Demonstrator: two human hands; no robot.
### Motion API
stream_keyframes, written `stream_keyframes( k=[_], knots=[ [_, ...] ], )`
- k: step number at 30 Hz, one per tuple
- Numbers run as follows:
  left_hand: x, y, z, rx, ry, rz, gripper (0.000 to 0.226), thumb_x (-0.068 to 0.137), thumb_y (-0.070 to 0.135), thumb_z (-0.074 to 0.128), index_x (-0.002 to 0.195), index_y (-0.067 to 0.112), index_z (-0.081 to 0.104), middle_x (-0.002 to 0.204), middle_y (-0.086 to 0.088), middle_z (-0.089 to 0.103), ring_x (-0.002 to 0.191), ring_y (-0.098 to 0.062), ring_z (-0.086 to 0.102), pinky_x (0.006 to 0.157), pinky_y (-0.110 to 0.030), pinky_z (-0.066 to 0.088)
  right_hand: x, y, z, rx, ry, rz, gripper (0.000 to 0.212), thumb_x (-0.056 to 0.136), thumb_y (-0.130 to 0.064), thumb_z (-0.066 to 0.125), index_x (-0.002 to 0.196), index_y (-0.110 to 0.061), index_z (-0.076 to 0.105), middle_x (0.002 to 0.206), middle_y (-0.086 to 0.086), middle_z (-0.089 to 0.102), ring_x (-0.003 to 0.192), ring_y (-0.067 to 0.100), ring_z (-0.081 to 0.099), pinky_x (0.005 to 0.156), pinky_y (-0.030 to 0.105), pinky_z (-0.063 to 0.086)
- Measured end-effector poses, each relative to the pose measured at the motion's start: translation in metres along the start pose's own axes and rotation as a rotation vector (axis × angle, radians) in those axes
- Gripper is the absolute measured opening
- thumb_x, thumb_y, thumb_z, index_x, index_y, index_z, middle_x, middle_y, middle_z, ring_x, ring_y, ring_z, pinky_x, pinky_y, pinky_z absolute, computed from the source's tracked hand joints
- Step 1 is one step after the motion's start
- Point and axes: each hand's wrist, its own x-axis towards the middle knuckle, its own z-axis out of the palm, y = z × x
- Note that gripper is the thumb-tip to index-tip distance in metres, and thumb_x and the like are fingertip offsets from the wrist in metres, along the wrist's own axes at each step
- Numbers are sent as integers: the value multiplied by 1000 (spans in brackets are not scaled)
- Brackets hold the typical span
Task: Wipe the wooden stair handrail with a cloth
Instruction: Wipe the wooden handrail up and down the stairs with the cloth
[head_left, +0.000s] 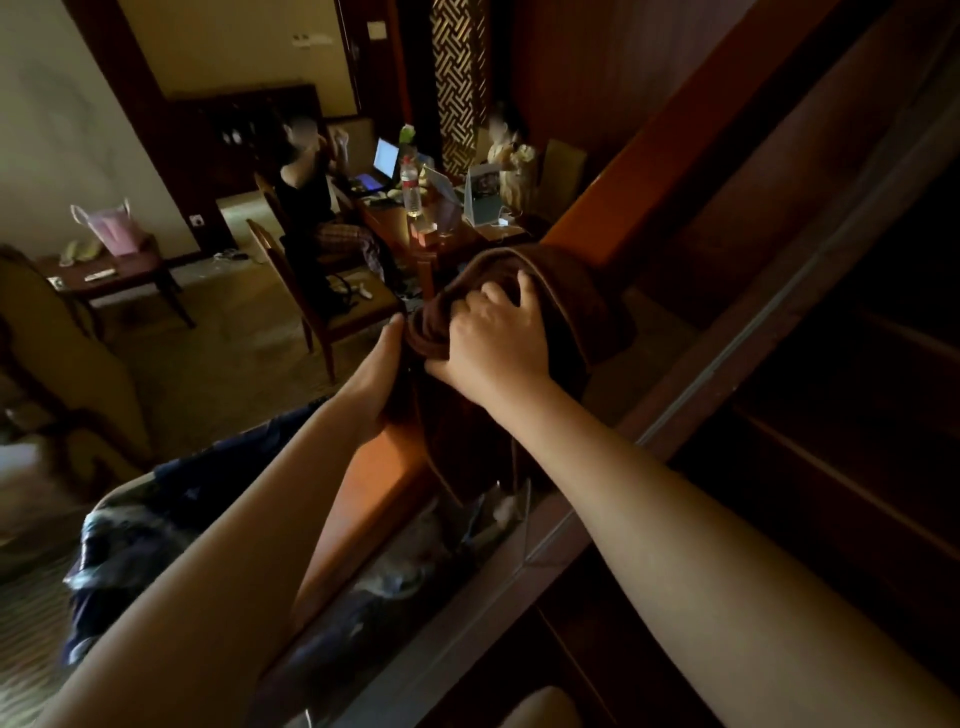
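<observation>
The wooden stair handrail (649, 171) runs diagonally from the bottom centre up to the top right, reddish-brown and glossy. A dark brown cloth (582, 306) is draped over the rail at mid-frame, hanging down on both sides. My right hand (493, 338) lies on top of the cloth with its fingers curled into the folds, gripping it. My left hand (376, 384) is on the rail's left side, pinching the hanging part of the cloth against the rail.
A glass balustrade panel (571, 535) runs under the rail, with dark stair steps (857, 467) to the right. Below on the left is a room with a desk (441, 223), wooden chairs (322, 301), a side table (119, 270) and two seated persons.
</observation>
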Motion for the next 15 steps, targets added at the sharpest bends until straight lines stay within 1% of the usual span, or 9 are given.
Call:
stream_keyframes(
  k=[2, 3, 5, 7, 9, 10, 11, 13, 15],
  knots=[
    [-6, -5, -2, -7, 24, 59, 54, 95, 56, 28, 115, 22, 65, 117, -11, 66, 107, -22, 62, 96, -38, 46, -19, -6, 7, 52, 108, 38, 62, 81, -58, 57, 126, -16, 55, 133, 1, 54, 135, 22, 34, 114, 46, 6],
    [-11, -8, -2, 9, 63, 82, 55, 94, 58, 29, 113, 22, 66, 114, -10, 67, 107, -22, 62, 98, -39, 46, -27, -6, 11, 73, 171, 69, 62, 81, -57, 57, 127, -16, 55, 136, 2, 52, 136, 21, 33, 113, 45, 7],
    [-17, -11, 1, 67, 139, 159, 55, 92, 57, 30, 105, 21, 69, 107, -7, 69, 103, -22, 63, 96, -41, 47, -38, 1, 14, 110, 273, 173, 65, 80, -57, 58, 130, -15, 54, 141, 4, 47, 137, 22, 33, 112, 46, 13],
    [-23, -15, 7, 170, 195, 264, 52, 94, 54, 29, 102, 18, 65, 99, -2, 69, 96, -19, 63, 92, -39, 48, -42, 11, 10, 169, 295, 285, 72, 80, -55, 59, 137, -14, 46, 146, 6, 40, 140, 23, 28, 111, 50, 20],
    [-28, -16, 14, 288, 231, 348, 36, 98, 46, 29, 98, 22, 56, 90, 10, 61, 87, -8, 58, 84, -32, 44, -34, 25, 2, 217, 276, 379, 75, 83, -53, 58, 142, -13, 37, 151, 6, 32, 143, 23, 20, 111, 52, 22],
    [-30, -16, 17, 348, 243, 383, 29, 100, 42, 29, 99, 26, 53, 87, 14, 57, 85, -5, 55, 83, -31, 42, -25, 33, -3, 232, 285, 420, 75, 84, -51, 57, 144, -12, 34, 153, 6, 28, 143, 23, 17, 111, 52, 22],
    [-29, -17, 18, 403, 245, 422, 27, 100, 39, 29, 99, 26, 53, 87, 13, 56, 85, -6, 54, 84, -31, 42, -14, 42, -8, 248, 307, 461, 74, 85, -49, 57, 144, -11, 33, 154, 7, 26, 144, 23, 15, 112, 52, 21],
    [-27, -19, 18, 495, 225, 477, 30, 100, 37, 29, 100, 22, 55, 89, 6, 59, 86, -11, 57, 81, -32, 45, 8, 60, -16, 292, 366, 550, 72, 86, -44, 57, 144, -9, 32, 154, 9, 26, 144, 24, 14, 113, 50, 21],
    [-24, -19, 17, 532, 199, 471, 33, 100, 37, 29, 100, 19, 57, 90, 2, 60, 83, -10, 58, 75, -27, 44, 25, 71, -19, 311, 451, 616, 68, 86, -42, 57, 141, -8, 37, 150, 9, 31, 142, 25, 19, 112, 48, 24]
  ],
)
